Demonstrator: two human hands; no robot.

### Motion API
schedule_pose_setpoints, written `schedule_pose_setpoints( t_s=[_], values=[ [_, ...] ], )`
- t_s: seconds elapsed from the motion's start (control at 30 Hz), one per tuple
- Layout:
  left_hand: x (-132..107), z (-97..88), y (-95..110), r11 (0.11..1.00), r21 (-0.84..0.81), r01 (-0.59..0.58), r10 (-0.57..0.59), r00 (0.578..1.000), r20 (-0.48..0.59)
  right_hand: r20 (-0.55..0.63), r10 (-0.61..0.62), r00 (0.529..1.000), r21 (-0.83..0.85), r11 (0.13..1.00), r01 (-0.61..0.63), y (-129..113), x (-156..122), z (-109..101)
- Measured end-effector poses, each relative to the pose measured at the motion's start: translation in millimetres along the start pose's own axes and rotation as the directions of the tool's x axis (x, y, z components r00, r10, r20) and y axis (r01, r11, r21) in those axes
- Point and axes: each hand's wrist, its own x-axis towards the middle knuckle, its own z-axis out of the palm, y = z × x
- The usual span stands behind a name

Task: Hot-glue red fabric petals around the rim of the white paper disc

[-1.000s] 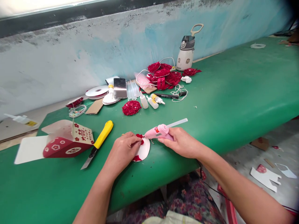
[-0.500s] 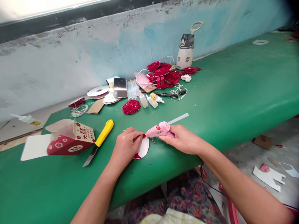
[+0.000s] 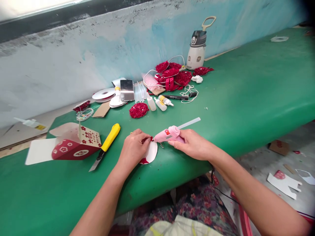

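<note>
Pointing left in head view: pink glue gun point(image 3: 163, 135), 1 translucent stick point(image 3: 189, 123) out back, right hand point(image 3: 192, 143) grip wrapped round it. White disc point(image 3: 152, 153) on table point(image 3: 172, 167), near edge, red patch point(image 3: 144, 161) at bottom. Left hand point(image 3: 135, 145) grip pinching red fabric point(image 3: 151, 139) at rim, hiding disc's left side. Nozzle point(image 3: 154, 140) contact unclear.

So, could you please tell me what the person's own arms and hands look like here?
The left forearm and right forearm are bare, with no sleeve, watch or bracelet in view. The left hand and right hand are ungloved. A small yellowish glint on a left finger may be a ring, though it is too small to be sure.
</note>
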Motion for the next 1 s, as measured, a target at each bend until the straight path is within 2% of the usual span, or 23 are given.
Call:
schedule_pose_setpoints(
  t_s=[0.2, 0.47, 0.67, 1.0],
  values=[
    [-3.5, -0.5, 1.6, 1.000, 0.024, 0.012, -0.012, 1.000, 0.017, 0.004, 0.013, 1.000, -0.002, 1.000, -0.013, -0.1, -1.2, 0.2],
    [-7.0, 3.6, -0.3, 0.997, 0.071, -0.024, 0.027, 0.999, -0.047, -0.021, 0.035, 0.999, 0.027, 0.999, -0.034, -2.9, -7.7, 0.8],
    [-7.5, 1.7, -0.3, 1.000, 0.011, -0.004, 0.004, 0.999, -0.037, -0.082, 0.020, 0.996, -0.001, 1.000, -0.020, -9.0, -10.8, 3.8],
    [-7.0, 0.3, -1.7, 0.996, -0.082, 0.030, -0.033, 0.999, -0.035, -0.086, -0.004, 0.996, -0.074, 0.997, -0.002, -8.4, -7.1, 11.5]
  ],
)
